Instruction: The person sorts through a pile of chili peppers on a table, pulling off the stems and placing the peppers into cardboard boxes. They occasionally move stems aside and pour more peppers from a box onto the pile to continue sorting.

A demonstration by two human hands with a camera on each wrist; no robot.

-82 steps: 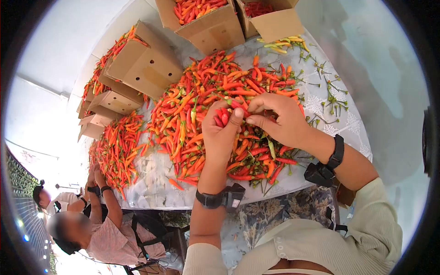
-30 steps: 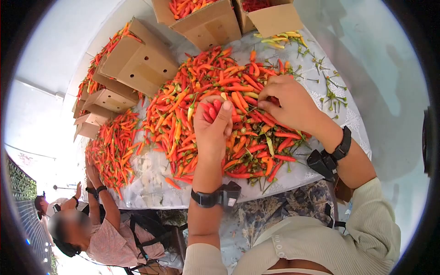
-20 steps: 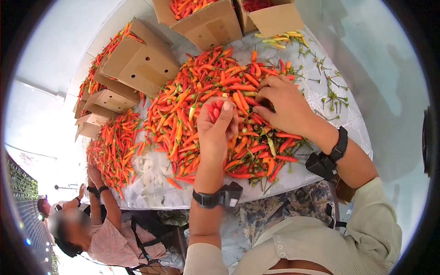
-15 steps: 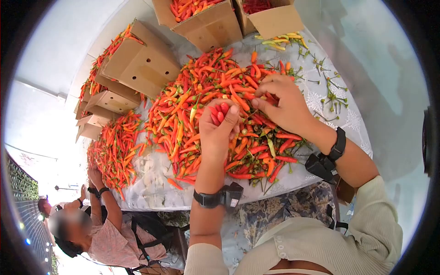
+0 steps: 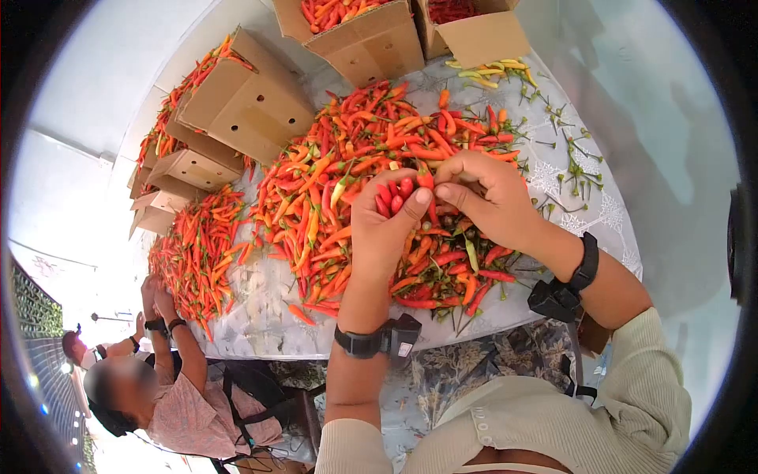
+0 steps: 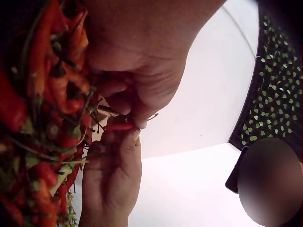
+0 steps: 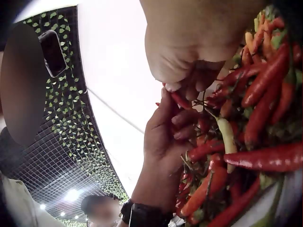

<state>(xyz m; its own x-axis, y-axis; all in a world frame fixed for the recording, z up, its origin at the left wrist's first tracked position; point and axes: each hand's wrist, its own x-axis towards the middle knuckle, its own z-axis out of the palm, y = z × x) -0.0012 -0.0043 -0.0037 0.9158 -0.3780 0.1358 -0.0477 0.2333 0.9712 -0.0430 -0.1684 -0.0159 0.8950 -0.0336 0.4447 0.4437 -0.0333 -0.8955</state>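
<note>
Several red chili peppers (image 5: 395,192) lie bunched in the curled fingers of my left hand (image 5: 380,237). At its thumb tip, an orange-red chili pepper (image 5: 425,178) stands upright where both hands meet. My right hand (image 5: 497,201) pinches at this pepper with thumb and forefinger. In the left wrist view the red pepper (image 6: 120,126) shows between the left hand (image 6: 151,80) and the right hand (image 6: 113,175), a thin stem beside it. Below both hands spreads a big heap of red and orange chili peppers (image 5: 312,213).
Cardboard boxes (image 5: 249,99) of chilies stand along the far left, with another box (image 5: 367,51) at the back. Loose green stems (image 5: 580,170) and yellow chilies (image 5: 493,73) lie on the tablecloth at right. Another person (image 5: 197,395) works at a second heap (image 5: 197,261).
My right hand has come from the heap, where it was half a second ago, back to the left hand. An orange-red chili pepper now shows between them.
</note>
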